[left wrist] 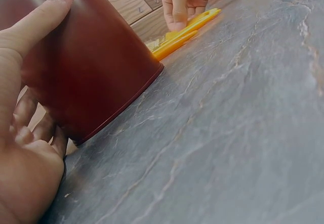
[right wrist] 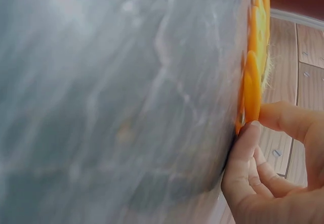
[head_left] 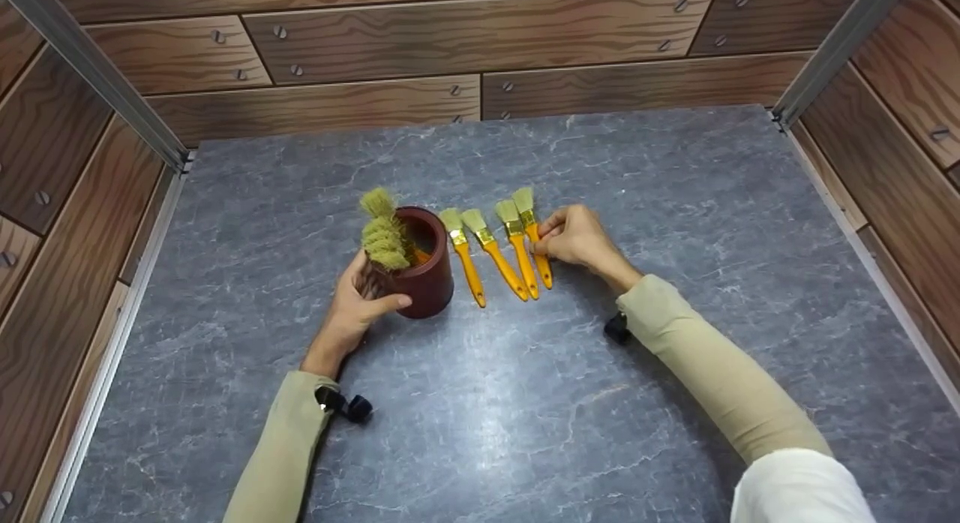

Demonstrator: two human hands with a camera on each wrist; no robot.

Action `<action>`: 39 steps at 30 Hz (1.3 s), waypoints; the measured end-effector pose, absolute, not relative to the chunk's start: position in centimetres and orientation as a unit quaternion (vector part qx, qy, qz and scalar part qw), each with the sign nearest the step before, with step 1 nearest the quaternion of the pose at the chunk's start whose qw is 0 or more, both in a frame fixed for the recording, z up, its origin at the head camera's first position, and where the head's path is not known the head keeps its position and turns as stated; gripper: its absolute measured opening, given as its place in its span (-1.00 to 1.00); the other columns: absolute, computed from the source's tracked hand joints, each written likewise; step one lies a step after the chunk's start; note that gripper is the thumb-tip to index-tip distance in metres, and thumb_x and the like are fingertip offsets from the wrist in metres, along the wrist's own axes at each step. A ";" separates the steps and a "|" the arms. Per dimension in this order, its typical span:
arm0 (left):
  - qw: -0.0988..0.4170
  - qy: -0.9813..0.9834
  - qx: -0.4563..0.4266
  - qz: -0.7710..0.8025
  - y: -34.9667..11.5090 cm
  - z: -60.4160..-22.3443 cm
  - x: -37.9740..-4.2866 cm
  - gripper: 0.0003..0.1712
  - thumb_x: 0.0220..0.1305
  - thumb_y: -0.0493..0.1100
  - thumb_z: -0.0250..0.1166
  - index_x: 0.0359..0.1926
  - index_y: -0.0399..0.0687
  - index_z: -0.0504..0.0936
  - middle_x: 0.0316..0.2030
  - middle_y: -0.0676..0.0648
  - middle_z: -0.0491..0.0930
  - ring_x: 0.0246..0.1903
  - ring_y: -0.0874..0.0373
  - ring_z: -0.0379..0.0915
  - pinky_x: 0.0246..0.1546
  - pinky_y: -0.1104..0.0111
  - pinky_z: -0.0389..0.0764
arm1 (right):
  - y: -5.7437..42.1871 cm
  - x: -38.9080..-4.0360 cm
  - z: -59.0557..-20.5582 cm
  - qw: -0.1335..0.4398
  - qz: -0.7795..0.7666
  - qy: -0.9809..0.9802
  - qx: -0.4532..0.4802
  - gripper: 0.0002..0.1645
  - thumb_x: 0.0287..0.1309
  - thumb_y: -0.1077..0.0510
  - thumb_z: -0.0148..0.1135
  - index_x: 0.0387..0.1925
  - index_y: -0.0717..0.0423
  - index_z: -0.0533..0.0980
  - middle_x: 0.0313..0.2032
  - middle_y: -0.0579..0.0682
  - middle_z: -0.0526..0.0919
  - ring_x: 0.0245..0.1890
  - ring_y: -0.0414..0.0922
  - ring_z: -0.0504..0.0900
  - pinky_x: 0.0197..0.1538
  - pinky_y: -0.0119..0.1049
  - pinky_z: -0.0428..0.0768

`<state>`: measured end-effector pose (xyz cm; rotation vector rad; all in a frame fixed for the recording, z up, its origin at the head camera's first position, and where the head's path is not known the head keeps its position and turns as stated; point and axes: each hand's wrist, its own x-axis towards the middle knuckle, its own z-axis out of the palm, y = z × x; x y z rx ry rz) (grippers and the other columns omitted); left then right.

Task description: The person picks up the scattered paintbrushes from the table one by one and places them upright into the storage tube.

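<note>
A dark red cylindrical cup (head_left: 431,287) stands upright on the table, with several brushes inside, their greenish bristles (head_left: 384,241) leaning out over its left rim. My left hand (head_left: 352,302) holds the cup from the left, thumb across its front and fingers behind. Several flat paintbrushes with orange handles lie side by side to the right of the cup, bristles away from me. At the far right of this row, my right hand (head_left: 577,238) pinches the handle of the rightmost paintbrush (head_left: 545,272). In the right wrist view, thumb and finger meet at that orange handle (right wrist: 252,90).
The grey marbled tabletop (head_left: 480,403) spreads around the cup and brushes. Wood-patterned panels (head_left: 480,39) stand at the back and on both sides, with metal posts at the far corners. A black wrist camera (head_left: 349,404) is strapped to the left sleeve.
</note>
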<state>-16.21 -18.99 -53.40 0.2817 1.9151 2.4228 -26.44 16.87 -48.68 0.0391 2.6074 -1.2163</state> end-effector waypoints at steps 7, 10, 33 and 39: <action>0.015 0.611 0.093 0.786 -18.9 -53.4 -16.3 0.25 0.03 -0.58 0.57 0.68 -0.10 0.17 0.54 -0.20 0.38 0.52 0.05 0.34 0.61 0.25 0.33 | 17.7 -27.1 -48.9 0.173 -0.493 0.852 0.015 -0.66 0.09 0.22 0.61 -0.13 0.27 0.68 -0.38 -0.05 0.77 -0.43 -0.24 0.73 -0.33 -0.43 0.76; 0.014 0.614 0.094 0.784 -18.9 -53.3 -16.2 0.24 0.04 -0.56 0.58 0.68 -0.08 0.17 0.54 -0.19 0.38 0.52 0.05 0.34 0.61 0.25 0.33 | 18.1 -27.3 -48.5 0.188 -0.545 0.817 0.017 -0.68 0.13 0.29 0.54 -0.09 0.33 0.66 -0.41 -0.10 0.78 -0.42 -0.26 0.75 -0.25 -0.41 0.81; 0.016 0.612 0.100 0.784 -18.8 -53.4 -16.5 0.27 0.04 -0.47 0.64 0.69 -0.11 0.14 0.57 -0.19 0.35 0.54 0.05 0.31 0.62 0.25 0.32 | 15.7 -24.3 -40.8 0.058 -0.709 0.692 -0.125 -0.73 0.30 0.43 0.40 0.03 0.40 0.67 -0.26 -0.05 0.83 -0.26 -0.14 0.79 -0.09 -0.24 0.85; 0.015 0.616 0.101 0.781 -19.0 -53.3 -16.3 0.27 0.05 -0.51 0.61 0.69 -0.10 0.12 0.56 -0.20 0.35 0.54 0.04 0.31 0.61 0.26 0.32 | 13.3 -23.5 -39.7 0.030 -0.710 0.685 -0.164 -0.75 0.28 0.44 0.41 -0.01 0.42 0.69 -0.26 -0.03 0.83 -0.28 -0.12 0.80 -0.09 -0.22 0.85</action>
